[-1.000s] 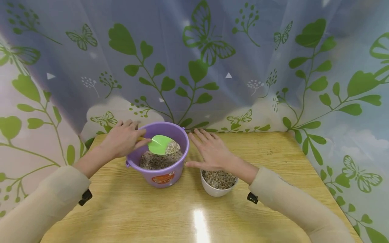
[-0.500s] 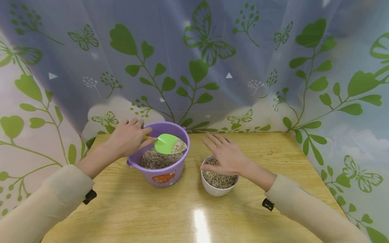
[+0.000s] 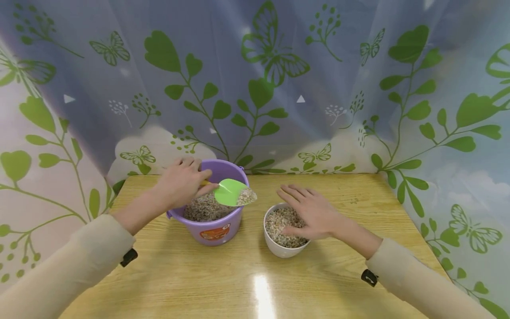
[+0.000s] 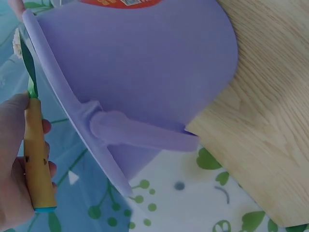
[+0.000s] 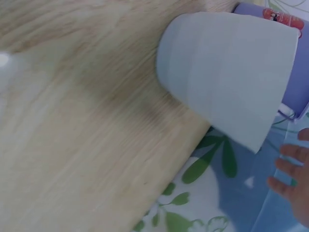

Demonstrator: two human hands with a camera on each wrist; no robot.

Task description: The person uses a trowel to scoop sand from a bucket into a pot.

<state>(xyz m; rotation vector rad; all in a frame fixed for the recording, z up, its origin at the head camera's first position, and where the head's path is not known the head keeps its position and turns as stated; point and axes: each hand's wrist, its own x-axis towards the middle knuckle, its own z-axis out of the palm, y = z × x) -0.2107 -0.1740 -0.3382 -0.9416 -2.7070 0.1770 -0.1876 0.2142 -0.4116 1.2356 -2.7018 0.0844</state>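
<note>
My left hand [image 3: 179,185] grips the yellowish wooden handle [image 4: 36,150] of a small green trowel [image 3: 228,192]. The trowel's tip carries a heap of pale grit [image 3: 247,197] and reaches past the right rim of a purple bucket [image 3: 236,229]. More brownish grit [image 3: 209,207] lies inside that bucket, partly hidden by hand and trowel. To the right stands a white bowl [image 3: 282,251], filled nearly to its rim with similar grit [image 3: 279,223]. Above the bowl's right side hovers my right hand [image 3: 314,215], its fingers extended, holding nothing.
Bucket and bowl stand apart on a light wooden table [image 3: 191,274]. A curtain [image 3: 223,79] with green leaves and butterflies hangs behind the table and at both sides. The bucket's purple handle [image 4: 145,133] hangs on its outer side.
The left hand has carried the loaded trowel rightward, from over the bucket's inside to beyond its rim. My right hand has shifted right and nearer, away from the bucket to above the bowl.
</note>
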